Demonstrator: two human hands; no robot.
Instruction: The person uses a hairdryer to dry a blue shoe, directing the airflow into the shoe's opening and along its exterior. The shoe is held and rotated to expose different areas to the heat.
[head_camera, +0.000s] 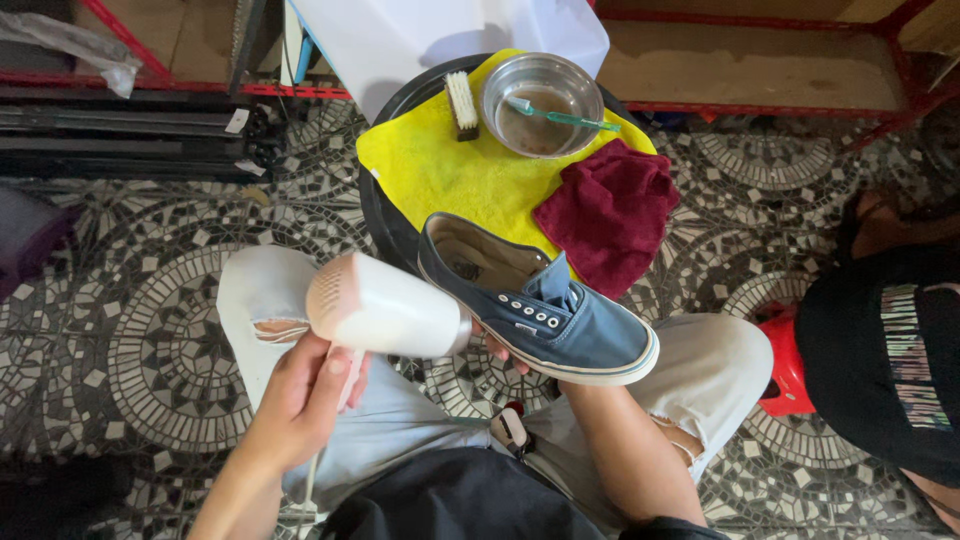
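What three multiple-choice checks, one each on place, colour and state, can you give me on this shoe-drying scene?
1. Where does the toothbrush lie?
A. in the metal bowl
B. on the floor
C. inside the shoe

2. What colour is the folded cloth beside the shoe?
A. white
B. dark red
C. green

3. How is the hair dryer held?
A. lying loose on the yellow towel
B. by its handle in the left hand, nozzle toward the shoe
C. hanging from a shelf

Answers:
1 A: the toothbrush rests across the metal bowl.
2 B: the folded cloth is dark red, lying partly on the yellow towel.
3 B: the left hand has its grip on the handle of the hair dryer, which points at the blue shoe; the right hand supports that shoe from below.
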